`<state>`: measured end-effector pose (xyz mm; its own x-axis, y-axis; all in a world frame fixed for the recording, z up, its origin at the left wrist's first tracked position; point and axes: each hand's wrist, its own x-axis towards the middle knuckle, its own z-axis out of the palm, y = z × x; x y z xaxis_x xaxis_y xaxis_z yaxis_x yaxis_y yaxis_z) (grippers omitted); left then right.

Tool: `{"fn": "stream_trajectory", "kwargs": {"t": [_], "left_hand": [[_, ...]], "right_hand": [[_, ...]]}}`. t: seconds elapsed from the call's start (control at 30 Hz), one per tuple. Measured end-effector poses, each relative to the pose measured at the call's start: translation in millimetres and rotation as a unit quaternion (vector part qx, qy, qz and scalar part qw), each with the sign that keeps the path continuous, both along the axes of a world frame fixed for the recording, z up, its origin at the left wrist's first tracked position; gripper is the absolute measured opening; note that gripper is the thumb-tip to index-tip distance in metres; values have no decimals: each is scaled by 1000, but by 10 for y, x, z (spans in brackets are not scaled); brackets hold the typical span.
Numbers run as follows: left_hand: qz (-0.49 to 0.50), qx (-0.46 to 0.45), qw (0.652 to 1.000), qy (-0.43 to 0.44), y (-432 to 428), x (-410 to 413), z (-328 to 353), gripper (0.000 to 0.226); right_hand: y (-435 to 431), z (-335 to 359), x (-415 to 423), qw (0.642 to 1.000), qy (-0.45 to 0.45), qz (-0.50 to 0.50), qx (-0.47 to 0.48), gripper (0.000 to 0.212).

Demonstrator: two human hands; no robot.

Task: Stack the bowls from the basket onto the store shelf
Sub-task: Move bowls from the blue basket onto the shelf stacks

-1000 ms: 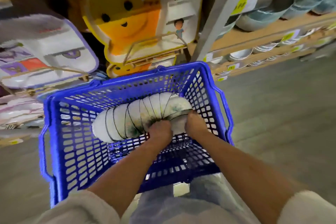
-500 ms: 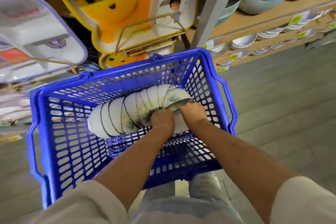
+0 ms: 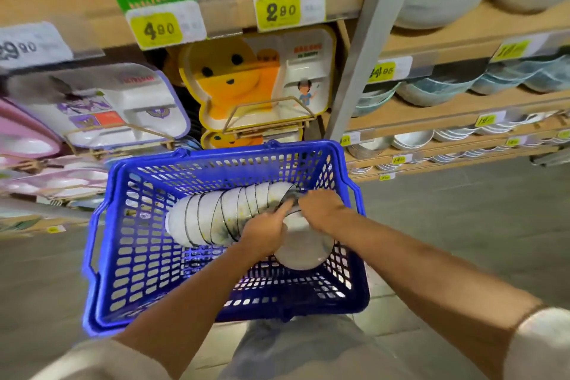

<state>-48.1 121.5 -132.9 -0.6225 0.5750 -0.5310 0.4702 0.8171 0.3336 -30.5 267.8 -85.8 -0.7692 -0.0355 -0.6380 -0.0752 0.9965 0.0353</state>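
Inside the blue basket (image 3: 138, 256), a nested row of white bowls (image 3: 212, 213) lies on its side, stretching left of the fingers. The left hand (image 3: 265, 233) curls its fingers round the row's right end. The right hand (image 3: 322, 210), just beside it, grips the rim of the end bowl (image 3: 303, 251). The store shelf (image 3: 462, 43) stands beyond the fingers, well apart.

At the centre of the frame a blue basket (image 3: 129, 256) is seen, in which a row of nested white bowls (image 3: 212, 213) is laid on its side. The row's right end is gripped by the left hand (image 3: 265, 233), and the end bowl (image 3: 303, 253) by the right hand (image 3: 320, 210). Wooden shelves (image 3: 462, 37) are stocked with crockery at upper right.
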Motion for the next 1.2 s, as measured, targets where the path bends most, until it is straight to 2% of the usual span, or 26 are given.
{"fn": "stream_trajectory", "kwargs": {"t": [0.13,0.23,0.3,0.37,0.4,0.47,0.57,0.6,0.63,0.73,0.87,0.93,1.0,1.07,1.13,1.2], "left_hand": [[66,155,985,-29,-37,-23,330,57],[125,207,970,-21,-47,-67,626,48],[154,229,961,-8,-48,-138,854,44],[175,241,955,-9,-39,-221,1111,45],[182,250,951,-11,-29,-259,1254,46],[203,286,936,-10,-7,-323,1551,50],[247,359,900,-18,42,-383,2006,57],[260,377,889,-17,64,-392,2150,58],[274,395,876,-18,86,-394,2284,59],[305,451,838,-36,160,-333,2699,60],[292,495,818,-32,153,-167,3194,52],[274,518,810,-5,138,-85,3382,45],[284,547,787,27,148,-9,3499,40],[308,602,737,9,179,66,3554,39],[323,663,674,-48,212,153,3635,38],[336,705,621,-74,232,228,3733,37]], "right_hand": [[143,412,-139,997,36,62,-3,25],[243,729,-269,992,87,86,-19,22],[336,910,-313,989,132,40,-59,28],[475,1057,-310,974,157,-45,-155,37],[552,1133,-289,956,168,-88,-225,36],[674,1288,-237,884,200,-188,-379,27],[722,1543,-108,717,217,-310,-585,32],[702,1626,-54,668,220,-315,-637,35],[668,1715,3,633,226,-308,-673,37],[517,2007,136,581,270,-284,-714,42],[377,2455,211,476,333,-330,-744,44],[323,2685,254,432,331,-359,-758,42],[256,2882,315,401,319,-387,-766,40],[179,3024,381,372,304,-415,-773,38],[95,3141,467,346,288,-439,-778,36],[31,3237,571,336,285,-456,-773,37]]}}
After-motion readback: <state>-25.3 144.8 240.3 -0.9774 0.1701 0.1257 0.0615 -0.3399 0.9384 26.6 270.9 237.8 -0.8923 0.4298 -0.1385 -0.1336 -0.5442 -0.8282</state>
